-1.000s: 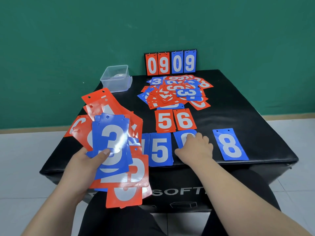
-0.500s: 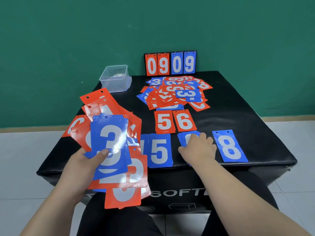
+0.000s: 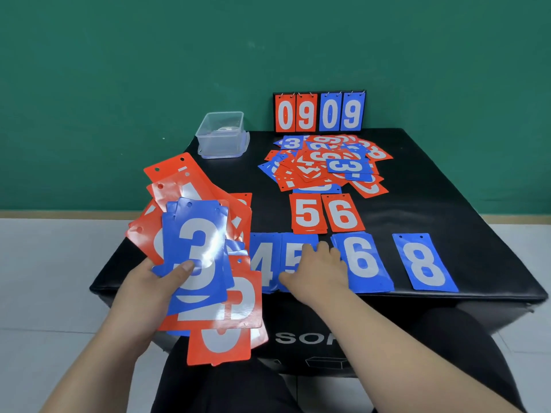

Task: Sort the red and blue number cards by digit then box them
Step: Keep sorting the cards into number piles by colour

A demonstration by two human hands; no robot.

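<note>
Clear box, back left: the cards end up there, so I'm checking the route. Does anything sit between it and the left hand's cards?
Nothing visible does. Only bare black table lies between the fanned cards in the left hand and the clear box; the loose pile sits off to its right.

At twelve o'clock, white 0 9 0 9 on the black ring-bound flip scoreboard (image 3: 319,113), first pair on red leaves, second on blue. Mid-table, 5 on a red plastic card (image 3: 307,214) and 6 on the red neighbour card (image 3: 343,214); just toward six o'clock, a row of blue plastic 4 card (image 3: 265,263), 5 card (image 3: 290,251), 6 card (image 3: 360,260) and 8 card (image 3: 425,263); toward twelve, 3 on an upright blue pile card (image 3: 291,143) and on a sideways blue pile card (image 3: 347,167). At nine o'clock, a large 3 on the front blue card (image 3: 193,251) gripped by the left hand (image 3: 143,293), and at six, "SO" on the black box front (image 3: 301,338), further letters hidden.
</note>
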